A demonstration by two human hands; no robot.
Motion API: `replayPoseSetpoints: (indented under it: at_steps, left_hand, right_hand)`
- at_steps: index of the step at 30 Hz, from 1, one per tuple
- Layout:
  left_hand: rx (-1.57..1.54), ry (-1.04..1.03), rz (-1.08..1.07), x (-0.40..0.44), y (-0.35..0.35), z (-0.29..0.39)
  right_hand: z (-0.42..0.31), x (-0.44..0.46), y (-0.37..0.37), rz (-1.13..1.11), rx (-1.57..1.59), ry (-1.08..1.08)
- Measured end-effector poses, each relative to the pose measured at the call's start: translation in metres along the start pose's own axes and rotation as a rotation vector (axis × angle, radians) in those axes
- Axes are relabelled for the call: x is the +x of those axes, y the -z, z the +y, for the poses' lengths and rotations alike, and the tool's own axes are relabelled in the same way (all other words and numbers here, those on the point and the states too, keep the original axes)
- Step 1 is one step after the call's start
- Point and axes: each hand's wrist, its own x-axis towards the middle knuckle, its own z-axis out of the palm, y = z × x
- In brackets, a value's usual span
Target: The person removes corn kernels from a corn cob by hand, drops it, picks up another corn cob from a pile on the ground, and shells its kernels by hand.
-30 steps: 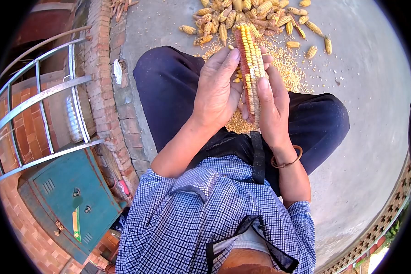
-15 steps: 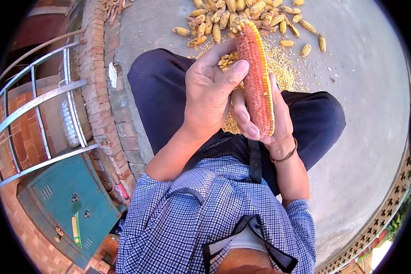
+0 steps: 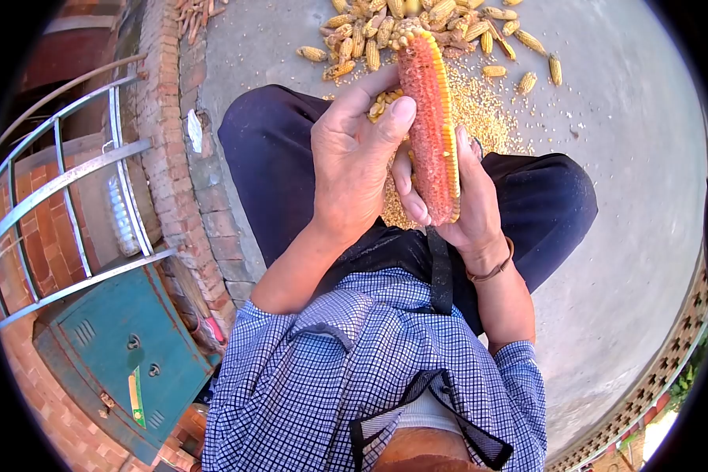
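The corn cob (image 3: 429, 141) is held up between the two hands, above the person's lap. Its long axis runs away from the body, leaning slightly to the left toward its far end, which points at the ears on the ground; the near end sits just over the right palm. A bare pinkish face is turned upward, with yellow kernels along the right edge and around the far tip (the underside is hidden).

The right hand (image 3: 473, 200) is closed around the lower part, thumb along the right edge, fingertips showing on the left. The left hand (image 3: 344, 153) is half curled at the cob's left side, its thumb tip at the edge, index finger passing behind; loose kernels (image 3: 382, 104) lie in its cupped fingers. How hard it presses cannot be told.

Beyond, shelled kernels (image 3: 480, 106) spread over the grey floor (image 3: 637, 181), with a pile of ears (image 3: 372, 55) farther out. To the left stand a metal railing (image 3: 71, 182) and a green cabinet (image 3: 106, 338).
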Motion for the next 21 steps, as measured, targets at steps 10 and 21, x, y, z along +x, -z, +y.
replayPoseSetpoints:
  at_steps: [10,21]
  left_hand:
    - [0.147,0.019,-0.058,-0.006,0.000,0.001]
    - [0.221,-0.058,-0.142,-0.011,0.002,-0.009]
  right_hand:
    - [0.004,0.005,-0.012,0.229,-0.345,0.251]
    - [0.005,0.001,-0.009,0.204,-0.316,0.285]
